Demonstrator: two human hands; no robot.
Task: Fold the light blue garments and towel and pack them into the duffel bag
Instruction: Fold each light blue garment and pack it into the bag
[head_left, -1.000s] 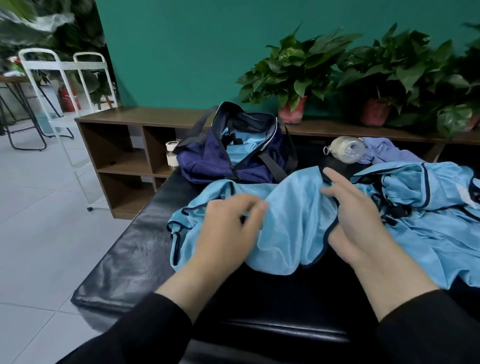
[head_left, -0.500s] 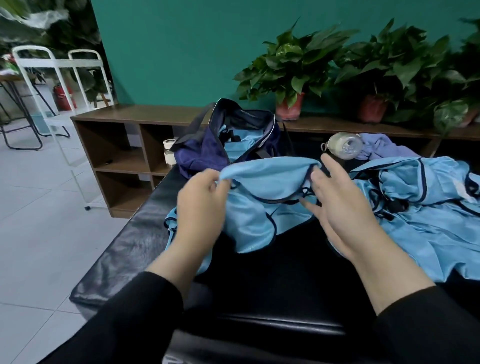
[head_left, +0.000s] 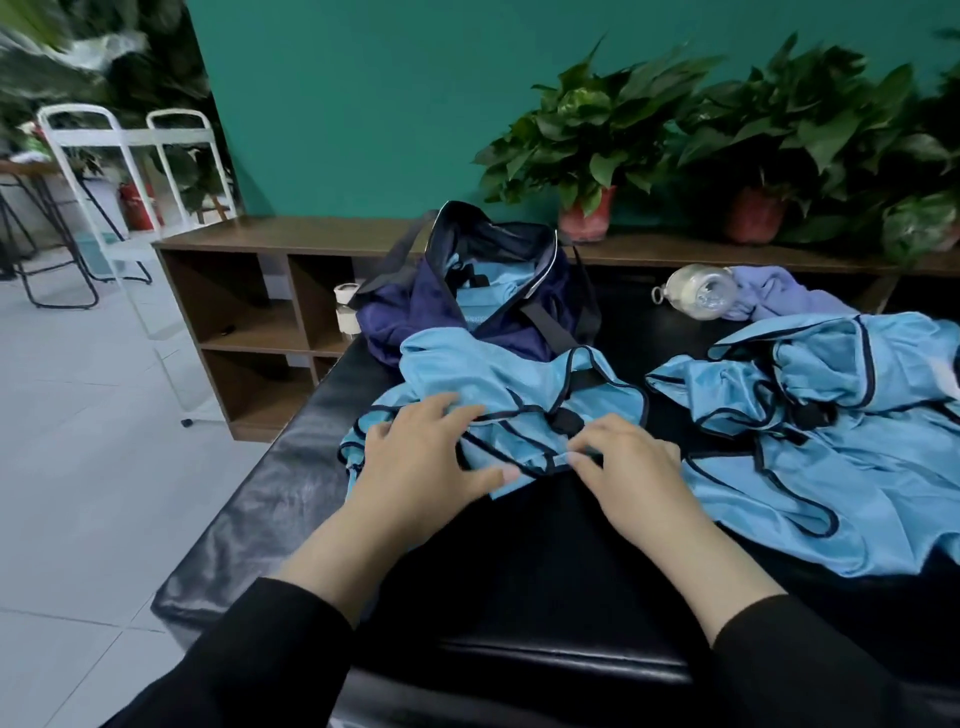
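On a black bench (head_left: 291, 499) before a teal wall (head_left: 363, 104), both hands, left (head_left: 426, 457) and right (head_left: 628, 462), press flat-fingered on a blue garment (head_left: 524, 384) just before the open bag (head_left: 467, 306).

Soft, even indoor light falls on my view, with pale glare on the black bench (head_left: 270, 499). Edges bow from the wide lens, and the top-left foliage (head_left: 57, 47) smears with blur.

One head-worn wide-angle view, looking forward and down, close over the black worktop (head_left: 291, 499), teal wall (head_left: 363, 104) behind.
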